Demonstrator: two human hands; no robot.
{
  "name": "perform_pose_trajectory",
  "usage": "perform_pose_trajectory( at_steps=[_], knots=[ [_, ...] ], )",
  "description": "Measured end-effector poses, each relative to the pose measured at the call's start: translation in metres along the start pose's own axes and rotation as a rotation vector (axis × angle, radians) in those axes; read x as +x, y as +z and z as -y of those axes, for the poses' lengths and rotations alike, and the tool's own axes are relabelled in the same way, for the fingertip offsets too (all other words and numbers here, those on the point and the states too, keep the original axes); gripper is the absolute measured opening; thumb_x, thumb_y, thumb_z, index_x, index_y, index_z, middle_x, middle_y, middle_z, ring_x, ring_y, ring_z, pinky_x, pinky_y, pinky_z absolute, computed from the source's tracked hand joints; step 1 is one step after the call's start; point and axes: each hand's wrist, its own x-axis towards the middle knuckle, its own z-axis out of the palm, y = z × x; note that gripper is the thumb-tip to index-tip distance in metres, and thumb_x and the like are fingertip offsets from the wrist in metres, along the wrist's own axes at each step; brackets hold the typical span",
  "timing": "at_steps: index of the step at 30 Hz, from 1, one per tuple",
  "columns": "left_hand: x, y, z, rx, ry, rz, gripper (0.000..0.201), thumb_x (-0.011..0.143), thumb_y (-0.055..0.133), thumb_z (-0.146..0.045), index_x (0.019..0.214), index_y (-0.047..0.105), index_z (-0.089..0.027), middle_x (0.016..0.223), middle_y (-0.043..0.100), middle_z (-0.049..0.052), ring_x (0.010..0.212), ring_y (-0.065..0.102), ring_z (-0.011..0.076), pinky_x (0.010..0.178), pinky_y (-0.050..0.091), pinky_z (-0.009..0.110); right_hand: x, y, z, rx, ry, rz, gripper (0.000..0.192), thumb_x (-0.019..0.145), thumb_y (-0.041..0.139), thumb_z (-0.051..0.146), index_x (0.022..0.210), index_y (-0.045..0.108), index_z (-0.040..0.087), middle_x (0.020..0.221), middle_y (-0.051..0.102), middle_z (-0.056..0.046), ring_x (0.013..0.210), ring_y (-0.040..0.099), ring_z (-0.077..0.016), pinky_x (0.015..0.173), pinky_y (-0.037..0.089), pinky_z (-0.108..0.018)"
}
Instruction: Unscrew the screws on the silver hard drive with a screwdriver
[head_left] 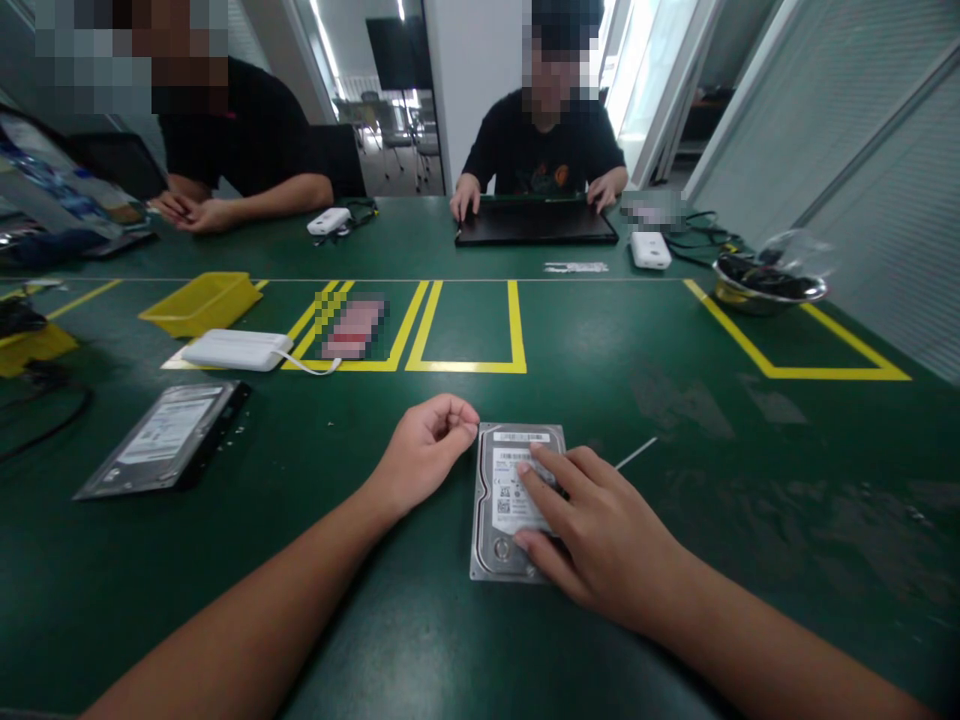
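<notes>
A silver hard drive (486,520) with a white label lies flat on the green table. My right hand (592,520) rests on its label and right side, fingers spread, not wrapped around it. My left hand (431,445) is pinched at the drive's far left corner. Whatever sits between those fingertips, if anything, is too small or hidden to make out. From behind my right hand a thin white stick (636,453) points to the upper right. Farther left lies a second hard drive (161,435), label up, with small bits beside it.
A white power bank (238,350) is cabled to a blurred pink phone (356,328). Behind it stands a yellow bin (202,303). A metal bowl (772,290) of dark items is at right. Across the table, one person handles a black laptop (536,222); another sits left.
</notes>
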Motion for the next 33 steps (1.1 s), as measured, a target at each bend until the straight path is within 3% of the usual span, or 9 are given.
perform_pose_trajectory(
  at_steps=[15,24,33],
  knots=[
    [0.001,-0.001,0.006,0.075,0.031,0.046,0.015,0.087,0.066,-0.029,0.095,0.068,-0.016,0.081,0.069,0.003,0.074,0.064,0.0152,0.069,0.050,0.028,-0.001,0.000,0.001,-0.014,-0.017,-0.030,0.054,0.094,0.047,0.045,0.130,0.062,0.008,0.129,0.059,-0.020,0.106,0.053,-0.0328,0.092,0.049,-0.051],
    [0.008,-0.007,0.010,0.304,0.155,0.019,0.018,0.090,0.063,-0.027,0.099,0.077,-0.021,0.094,0.073,0.005,0.086,0.068,0.0187,0.078,0.053,0.033,-0.001,-0.001,0.001,0.003,-0.010,-0.023,0.053,0.093,0.049,0.045,0.129,0.063,0.009,0.128,0.060,-0.019,0.105,0.053,-0.0321,0.092,0.050,-0.050],
    [0.009,-0.002,0.015,0.170,0.098,0.005,0.018,0.087,0.066,-0.029,0.099,0.070,-0.016,0.087,0.073,0.005,0.079,0.068,0.0178,0.074,0.053,0.030,-0.001,-0.001,0.000,0.010,-0.005,-0.009,0.053,0.094,0.048,0.046,0.131,0.061,0.009,0.130,0.058,-0.019,0.107,0.052,-0.0329,0.093,0.049,-0.052]
  ],
)
